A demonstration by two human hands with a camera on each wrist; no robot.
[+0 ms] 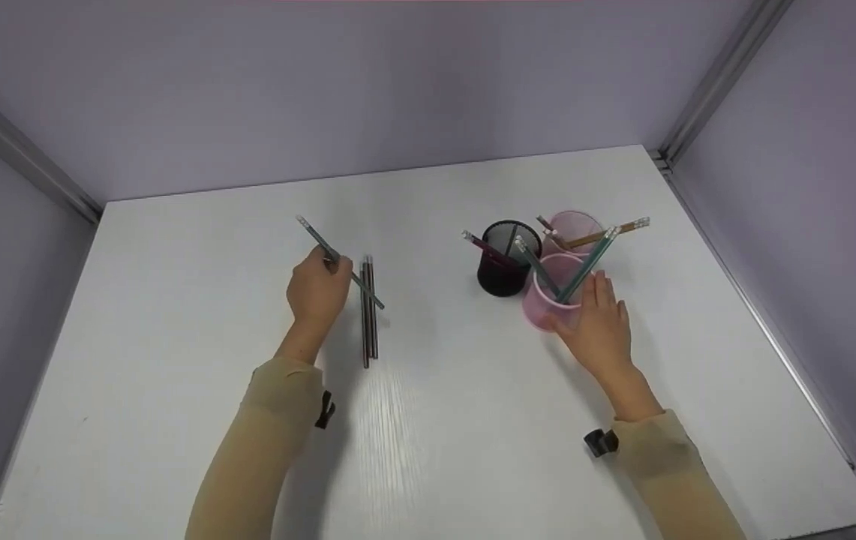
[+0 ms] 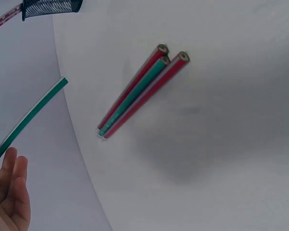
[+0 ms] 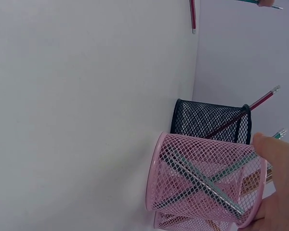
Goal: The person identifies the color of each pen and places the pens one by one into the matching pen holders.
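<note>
My left hand (image 1: 316,291) holds a green pencil (image 1: 339,262) lifted off the white table (image 1: 172,352); the same pencil (image 2: 26,120) crosses the left wrist view above my fingers (image 2: 12,185). Just right of that hand three pencils (image 1: 369,311), two red and one green (image 2: 142,94), lie side by side on the table. My right hand (image 1: 599,324) rests around the near pink mesh cup (image 1: 548,296), which holds two green pencils. In the right wrist view my thumb (image 3: 279,156) lies on that cup's (image 3: 202,180) rim.
A black mesh cup (image 1: 504,259) with a red pencil stands left of the pink one, and a second pink cup (image 1: 576,229) with a brown pencil stands behind. Grey walls and metal rails close the table's back and sides.
</note>
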